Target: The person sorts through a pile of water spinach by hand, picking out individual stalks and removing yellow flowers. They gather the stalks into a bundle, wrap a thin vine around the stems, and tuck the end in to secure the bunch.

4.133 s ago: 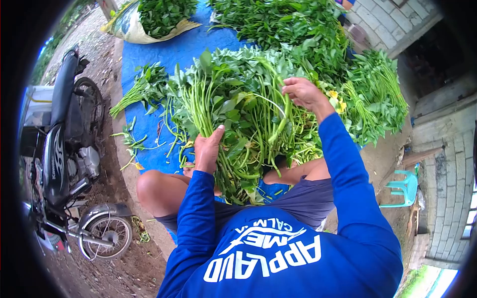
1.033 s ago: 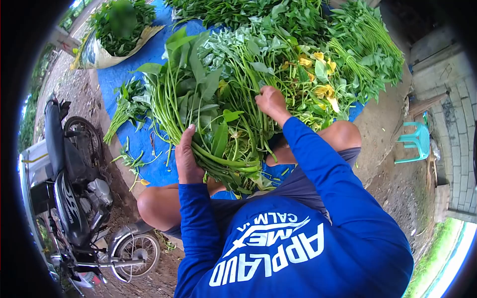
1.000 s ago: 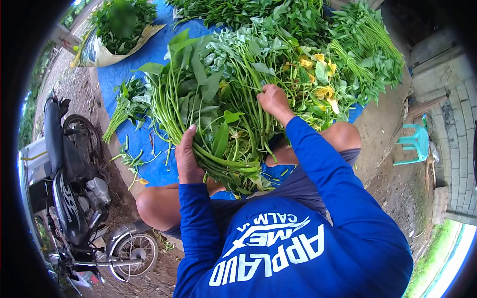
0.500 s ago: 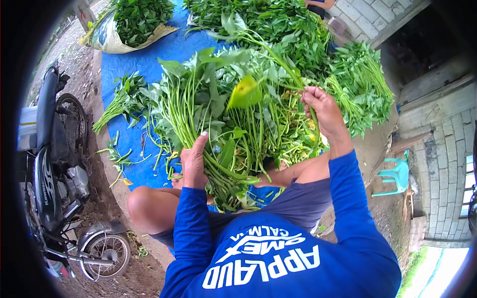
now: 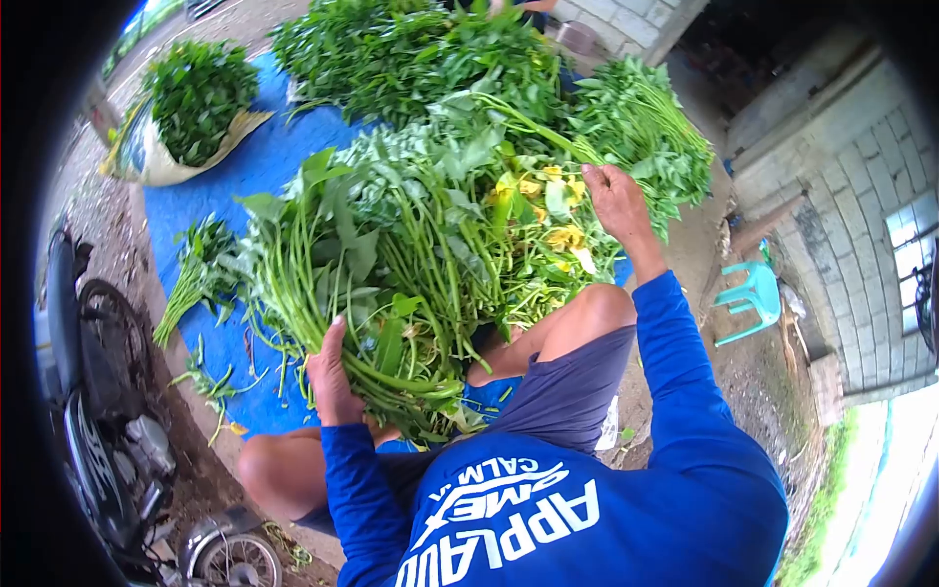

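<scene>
My left hand (image 5: pixel 333 377) is closed around a thick bunch of water spinach (image 5: pixel 308 259), thumb on top, its long green stems fanning away from me and leafy ends on the far side. Out to the right, my right hand (image 5: pixel 618 203) pinches the near end of a single water spinach stem (image 5: pixel 538 127), which points away toward the leafy pile. Below that stem lies a heap of yellowed leaves and trimmed stalks (image 5: pixel 548 230). Loose stems cover the ground between my bent legs, and part of the bunch hides the fingers of my left hand.
Beneath the greens spreads a blue tarp (image 5: pixel 205 196). A filled sack (image 5: pixel 181 166) stands far left, near a small bundle (image 5: pixel 196 274). More greens (image 5: pixel 421 59) are heaped at the back, with tied bundles (image 5: pixel 646 127) to the right. A motorcycle (image 5: pixel 108 430) and a green plastic chair (image 5: pixel 751 298) flank me.
The camera view has swung, shifting the scene left. A yellow leaf that hung near the middle no longer shows there, and more of the yellow heap is visible. Both hands keep their hold.
</scene>
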`<state>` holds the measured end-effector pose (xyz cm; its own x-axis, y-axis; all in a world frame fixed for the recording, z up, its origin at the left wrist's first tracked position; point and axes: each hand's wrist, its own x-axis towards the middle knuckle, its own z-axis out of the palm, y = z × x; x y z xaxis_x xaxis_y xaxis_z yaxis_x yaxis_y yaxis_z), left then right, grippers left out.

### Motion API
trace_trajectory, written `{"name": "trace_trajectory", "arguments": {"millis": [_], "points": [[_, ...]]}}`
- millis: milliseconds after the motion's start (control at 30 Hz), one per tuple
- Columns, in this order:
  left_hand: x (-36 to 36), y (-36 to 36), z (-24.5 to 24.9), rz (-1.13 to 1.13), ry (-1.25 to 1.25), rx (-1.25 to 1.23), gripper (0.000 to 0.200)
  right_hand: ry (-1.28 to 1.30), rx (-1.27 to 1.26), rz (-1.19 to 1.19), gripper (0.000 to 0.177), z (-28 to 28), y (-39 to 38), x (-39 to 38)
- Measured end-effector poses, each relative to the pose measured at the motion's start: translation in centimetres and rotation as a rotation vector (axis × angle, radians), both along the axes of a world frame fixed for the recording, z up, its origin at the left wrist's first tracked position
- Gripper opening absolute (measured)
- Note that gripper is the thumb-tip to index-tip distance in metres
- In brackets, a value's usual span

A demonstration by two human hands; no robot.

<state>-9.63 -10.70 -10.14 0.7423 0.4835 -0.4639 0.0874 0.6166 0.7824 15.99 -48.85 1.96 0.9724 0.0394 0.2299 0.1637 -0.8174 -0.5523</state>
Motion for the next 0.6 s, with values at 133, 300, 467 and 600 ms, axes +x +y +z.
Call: {"name": "trace_trajectory", "arguments": {"millis": [133, 300, 467, 600], "points": [[0.3, -0.3, -0.1, -0.017, -0.034, -0.044, 0.034, -0.145, -0.105, -0.088, 0.046, -2.2, -6.2, 1.9], [1.4, -1.3, 0.2, -0.034, -0.004, 0.005, 0.032, -0.212, -0.074, -0.208, 0.045, -4.0, -11.2, 2.8], [2.0, -1.3, -0.5, -0.074, 0.019, 0.201, 0.035, 0.085, 0.550, -0.111, 0.035, -1.0, -7.1, -1.0], [2.7, -1.1, -0.8, -0.095, 0.107, 0.326, 0.032, -0.069, 0.745, 0.002, 0.029, -1.2, -0.8, -3.9]]}}
